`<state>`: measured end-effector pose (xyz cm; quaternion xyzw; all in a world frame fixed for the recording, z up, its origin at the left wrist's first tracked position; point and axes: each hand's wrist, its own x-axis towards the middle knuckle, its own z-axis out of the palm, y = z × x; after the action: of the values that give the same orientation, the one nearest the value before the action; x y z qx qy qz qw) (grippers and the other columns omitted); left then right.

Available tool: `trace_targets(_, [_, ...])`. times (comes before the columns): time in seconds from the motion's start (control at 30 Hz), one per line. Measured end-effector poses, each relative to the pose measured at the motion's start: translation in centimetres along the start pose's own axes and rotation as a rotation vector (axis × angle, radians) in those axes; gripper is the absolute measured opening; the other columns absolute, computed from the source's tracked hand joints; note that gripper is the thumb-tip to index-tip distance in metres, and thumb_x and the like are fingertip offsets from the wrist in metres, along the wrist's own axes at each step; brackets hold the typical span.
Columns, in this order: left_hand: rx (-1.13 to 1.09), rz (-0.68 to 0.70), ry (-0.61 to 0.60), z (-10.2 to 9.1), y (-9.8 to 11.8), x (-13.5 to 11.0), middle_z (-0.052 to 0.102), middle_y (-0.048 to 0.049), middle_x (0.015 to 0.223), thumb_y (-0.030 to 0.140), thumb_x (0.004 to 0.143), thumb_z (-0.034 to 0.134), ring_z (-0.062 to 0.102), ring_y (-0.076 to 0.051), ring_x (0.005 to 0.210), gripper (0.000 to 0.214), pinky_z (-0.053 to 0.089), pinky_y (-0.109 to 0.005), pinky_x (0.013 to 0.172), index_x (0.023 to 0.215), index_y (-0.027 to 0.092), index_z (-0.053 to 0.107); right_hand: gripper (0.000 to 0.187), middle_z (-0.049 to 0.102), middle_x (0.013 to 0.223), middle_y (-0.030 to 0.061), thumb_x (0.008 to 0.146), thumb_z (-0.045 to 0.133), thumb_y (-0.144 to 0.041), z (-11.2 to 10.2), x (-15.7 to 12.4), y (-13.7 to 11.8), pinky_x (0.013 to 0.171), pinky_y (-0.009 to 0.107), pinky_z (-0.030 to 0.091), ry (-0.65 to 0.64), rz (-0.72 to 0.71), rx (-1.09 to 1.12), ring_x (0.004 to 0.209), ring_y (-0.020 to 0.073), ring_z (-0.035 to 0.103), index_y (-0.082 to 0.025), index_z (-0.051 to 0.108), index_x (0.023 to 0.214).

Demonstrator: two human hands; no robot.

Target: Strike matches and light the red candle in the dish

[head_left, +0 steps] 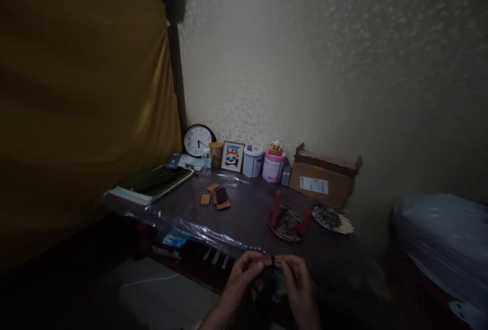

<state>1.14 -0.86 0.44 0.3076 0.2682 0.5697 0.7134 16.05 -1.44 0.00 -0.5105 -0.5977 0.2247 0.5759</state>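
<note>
Near the table's front edge, my left hand (247,270) and my right hand (296,275) pinch a small brown flat piece (268,260) from both sides. It has a dark part near its middle; the dim light hides its exact kind. Both thumbs face me, with the fingers curled behind. Farther back on the table lies a small pile of tan and dark brown flat pieces (224,205), and one tan piece (205,199) rests just left of it.
A metal plate (286,224) carries a standing red candle (276,209) and a tilted red one (305,219). Right of it, another plate (327,216) holds dark bits and pale sticks. A clock (199,140), framed panda picture (232,156), tubs (252,161) and cardboard box (322,177) line the wall.
</note>
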Motion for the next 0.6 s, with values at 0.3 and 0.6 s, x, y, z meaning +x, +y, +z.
trace_targets(0.3, [0.008,-0.02,0.044,-0.12,-0.2,0.14,0.068,-0.0031,0.068,0.032,0.054,0.079,0.059,-0.015,0.061,0.031,0.042,-0.026,0.06,0.076,0.016,0.066,0.018,0.07,0.081,0.0054,0.079,0.056,-0.037,0.04,-0.09,-0.52,0.066,0.022,0.054,0.047,0.008,-0.035,0.075,0.0181,0.067,-0.02,0.062,0.083])
trace_targets(0.6, [0.004,-0.026,-0.012,0.12,0.2,-0.22,0.068,-0.0039,0.073,0.029,0.057,0.077,0.059,-0.015,0.065,0.027,0.043,-0.025,0.064,0.079,0.016,0.068,0.018,0.07,0.079,0.0037,0.081,0.052,-0.037,-0.3,-0.02,-0.76,0.068,0.02,0.053,0.007,-0.032,-0.095,0.075,0.0159,0.067,-0.021,0.062,0.081])
